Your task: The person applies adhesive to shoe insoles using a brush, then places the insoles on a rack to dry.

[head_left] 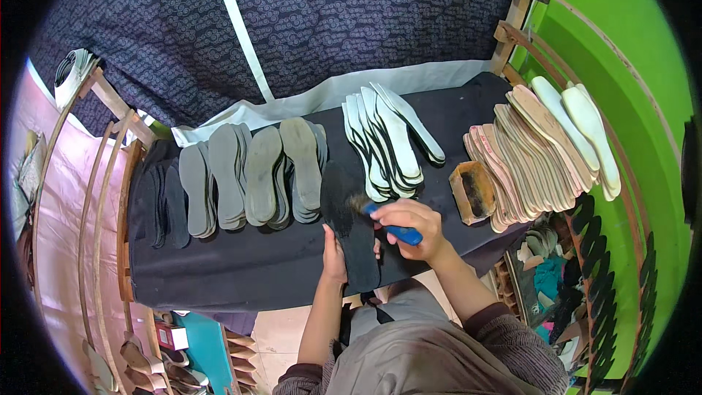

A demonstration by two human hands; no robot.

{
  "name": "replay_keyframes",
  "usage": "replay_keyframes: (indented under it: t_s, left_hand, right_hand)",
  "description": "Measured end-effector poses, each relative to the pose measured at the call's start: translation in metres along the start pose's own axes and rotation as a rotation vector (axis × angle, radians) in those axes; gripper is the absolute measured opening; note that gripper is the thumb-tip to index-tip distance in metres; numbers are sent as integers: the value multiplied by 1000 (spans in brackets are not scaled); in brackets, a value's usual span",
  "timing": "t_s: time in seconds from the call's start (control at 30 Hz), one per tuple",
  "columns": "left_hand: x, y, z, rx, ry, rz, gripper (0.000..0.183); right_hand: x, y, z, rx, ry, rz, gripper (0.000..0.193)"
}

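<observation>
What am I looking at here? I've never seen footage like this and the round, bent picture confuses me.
This is one picture from a wide fisheye camera worn on a person's head, looking down at their own two bare hands; that lens bends straight edges near the rim. No machine is involved.

The person stands at a table covered with a dark cloth. The left hand presses on a black insole lying flat. The right hand holds a brush with a blue handle over that insole.

Fanned out on the cloth behind are grey insoles, white-edged insoles and tan insoles. A small brown box sits beside the tan ones.
</observation>
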State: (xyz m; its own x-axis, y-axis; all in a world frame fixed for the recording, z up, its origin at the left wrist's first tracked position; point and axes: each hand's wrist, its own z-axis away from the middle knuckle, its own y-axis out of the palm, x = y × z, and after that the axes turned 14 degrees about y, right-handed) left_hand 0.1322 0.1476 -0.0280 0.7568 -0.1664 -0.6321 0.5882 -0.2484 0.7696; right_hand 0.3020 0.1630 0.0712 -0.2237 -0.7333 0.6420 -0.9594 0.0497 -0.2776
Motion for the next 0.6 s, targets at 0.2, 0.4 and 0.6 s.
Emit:
replay_keyframes:
  t_s: [0.2, 0.4, 0.6]
  left_hand:
    - [-3, 21, 0, -261, 26, -53, 86]
    - [0, 1, 1, -17, 40, 123, 85]
    - [-3, 27, -4, -369, 100, -30, 83]
  right_hand:
    - [1, 5, 16, 162, 19, 10, 21]
    - [1, 8, 3, 19, 60, 43, 18]
    - [6, 14, 16, 243, 18, 5, 13]
